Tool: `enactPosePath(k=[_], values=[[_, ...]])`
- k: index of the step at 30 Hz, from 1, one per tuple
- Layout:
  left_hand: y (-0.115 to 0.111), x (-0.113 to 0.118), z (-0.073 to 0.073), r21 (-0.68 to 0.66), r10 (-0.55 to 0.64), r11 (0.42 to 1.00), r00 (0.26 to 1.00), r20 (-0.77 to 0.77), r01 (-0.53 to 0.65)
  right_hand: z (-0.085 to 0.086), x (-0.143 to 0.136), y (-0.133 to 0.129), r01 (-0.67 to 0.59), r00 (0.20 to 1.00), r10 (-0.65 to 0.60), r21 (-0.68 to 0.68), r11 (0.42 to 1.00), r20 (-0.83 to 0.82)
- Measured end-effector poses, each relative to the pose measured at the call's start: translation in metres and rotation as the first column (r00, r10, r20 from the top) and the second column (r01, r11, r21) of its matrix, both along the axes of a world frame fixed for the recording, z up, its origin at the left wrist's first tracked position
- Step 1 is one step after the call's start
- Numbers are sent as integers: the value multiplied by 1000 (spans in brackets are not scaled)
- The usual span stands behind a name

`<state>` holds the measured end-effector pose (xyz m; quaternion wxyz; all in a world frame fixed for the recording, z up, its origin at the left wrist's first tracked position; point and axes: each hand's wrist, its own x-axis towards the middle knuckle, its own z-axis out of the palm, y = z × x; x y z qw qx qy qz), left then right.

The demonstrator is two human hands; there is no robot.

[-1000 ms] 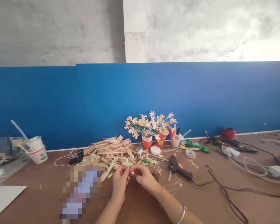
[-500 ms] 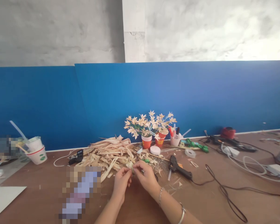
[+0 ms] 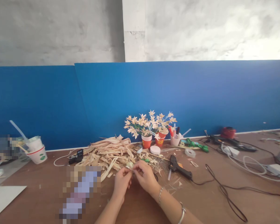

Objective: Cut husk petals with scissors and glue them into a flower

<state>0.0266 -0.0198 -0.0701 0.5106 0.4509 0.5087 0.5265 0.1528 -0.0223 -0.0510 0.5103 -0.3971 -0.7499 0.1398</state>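
Note:
Just in front of a heap of dry pale husk strips [image 3: 109, 151], my left hand [image 3: 123, 180] and my right hand [image 3: 145, 175] meet, their fingertips pinched close together. Whatever lies between the fingers is too small and too covered to name; a pale bit shows just above them. Both hands are closed. Behind them stand two red paper cups [image 3: 146, 142] holding pale star-shaped flowers [image 3: 151, 123] on green stems. A black glue gun [image 3: 180, 168] rests on the table to the right of my right hand.
A roll of clear tape [image 3: 190, 153], a round white lid [image 3: 155, 150] and green ribbon [image 3: 197, 145] lie toward the back. Black cable [image 3: 224, 189] loops across the right side. White cups [image 3: 38, 152] stand at far left; a blue partition [image 3: 140, 93] rises behind.
My hands stay in almost the same place. The fingertips shift slightly, and the pale bit above them shows less clearly at its former spot.

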Motion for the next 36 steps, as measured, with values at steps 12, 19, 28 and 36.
enactPosePath(k=[12, 19, 28, 36], values=[[0, 1, 0, 11, 11, 1000, 1000, -26, -11, -7, -2, 1, 53, 997, -57, 55, 997, 59], [0, 0, -1, 15, 7, 1000, 1000, -22, -7, -8, -4, 0, 86, 994, -91, 76, 993, 68], [1, -1, -4, 18, -6, 1000, 999, -35, 7, -9, -4, 0, 94, 992, -100, 83, 992, 73], [1, -1, -2, 7, -16, 1000, 1000, -15, 16, -7, -2, 1, 67, 996, -70, 61, 996, 56]])
